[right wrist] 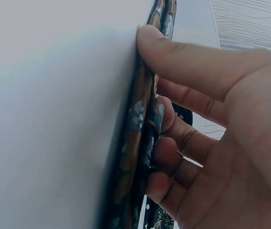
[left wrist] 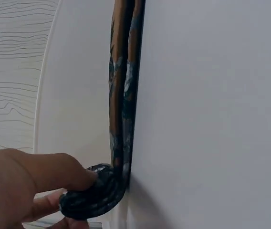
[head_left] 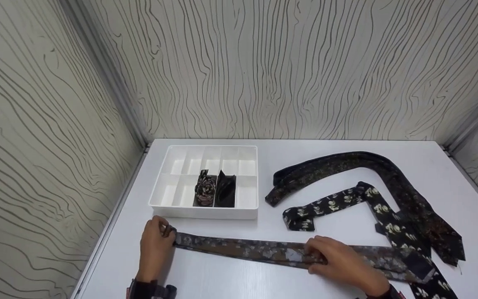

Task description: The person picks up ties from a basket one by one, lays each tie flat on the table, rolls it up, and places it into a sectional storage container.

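Observation:
A brown and grey floral necktie (head_left: pixel 255 249) lies stretched across the front of the table, folded double along its length. My left hand (head_left: pixel 154 245) pinches its narrow end, which is wound into a small roll (left wrist: pixel 92 195) between thumb and fingers. Farther along, my right hand (head_left: pixel 338 261) grips the tie by its edges, the thumb (right wrist: pixel 188 62) on one side and curled fingers on the other. The wide end spreads out past the right hand, over a black necktie with cream flowers (head_left: pixel 392 228).
Behind the left hand stands a white divided box (head_left: pixel 214 212). Two of its front compartments hold a rolled patterned tie (head_left: pixel 206 190) and a black folded cloth piece (head_left: pixel 225 191). A dark floral necktie (head_left: pixel 396 178) curves across the right side. Patterned walls (head_left: pixel 264 70) enclose the table.

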Demonstrator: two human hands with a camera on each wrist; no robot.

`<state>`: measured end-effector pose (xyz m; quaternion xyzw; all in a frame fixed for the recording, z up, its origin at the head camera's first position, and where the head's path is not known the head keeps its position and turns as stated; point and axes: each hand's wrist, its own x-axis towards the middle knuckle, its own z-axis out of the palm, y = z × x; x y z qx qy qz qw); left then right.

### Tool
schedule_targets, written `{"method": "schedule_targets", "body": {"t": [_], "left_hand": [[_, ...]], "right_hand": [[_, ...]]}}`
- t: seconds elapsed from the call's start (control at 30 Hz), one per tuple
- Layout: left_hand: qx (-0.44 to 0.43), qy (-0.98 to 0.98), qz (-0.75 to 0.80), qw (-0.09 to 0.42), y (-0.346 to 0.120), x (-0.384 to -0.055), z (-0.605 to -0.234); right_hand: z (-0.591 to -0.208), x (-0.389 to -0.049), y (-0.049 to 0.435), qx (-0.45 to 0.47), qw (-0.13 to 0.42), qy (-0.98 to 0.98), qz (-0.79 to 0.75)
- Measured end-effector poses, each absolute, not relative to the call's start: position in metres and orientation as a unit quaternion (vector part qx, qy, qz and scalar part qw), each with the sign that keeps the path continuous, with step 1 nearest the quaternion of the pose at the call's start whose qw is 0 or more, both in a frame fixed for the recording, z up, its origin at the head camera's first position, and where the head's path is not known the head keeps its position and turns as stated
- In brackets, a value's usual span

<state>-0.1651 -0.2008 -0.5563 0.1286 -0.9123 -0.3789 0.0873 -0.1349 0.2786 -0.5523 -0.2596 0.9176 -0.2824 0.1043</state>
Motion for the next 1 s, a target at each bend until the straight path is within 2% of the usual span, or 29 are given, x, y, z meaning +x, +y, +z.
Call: {"method": "schedule_targets", "body": {"t": [0.27,0.4,0.5,0.63,0.77,1.0], "left_hand": [[0.097,-0.918,-0.38,0.063,-0.178,-0.162,-0.557],[0.106,-0.925,-0.357,0.076,-0.178,-0.16,-0.556],[0.123,-0.926,-0.352,0.065,-0.177,-0.16,-0.556],[0.124,-0.918,-0.371,0.059,-0.172,-0.162,-0.556],[0.085,-0.918,-0.38,0.076,-0.159,-0.165,-0.557],[0.033,-0.925,-0.373,0.061,-0.138,-0.163,-0.559]], "right_hand": [[-0.552,-0.134,0.277,-0.256,0.102,0.919,-0.281],[-0.548,-0.136,0.274,-0.249,0.114,0.92,-0.281],[-0.543,-0.138,0.265,-0.247,0.112,0.92,-0.284],[-0.537,-0.142,0.241,-0.265,0.096,0.915,-0.29],[-0.536,-0.145,0.206,-0.297,0.095,0.908,-0.28],[-0.542,-0.146,0.165,-0.347,0.099,0.902,-0.237]]}}
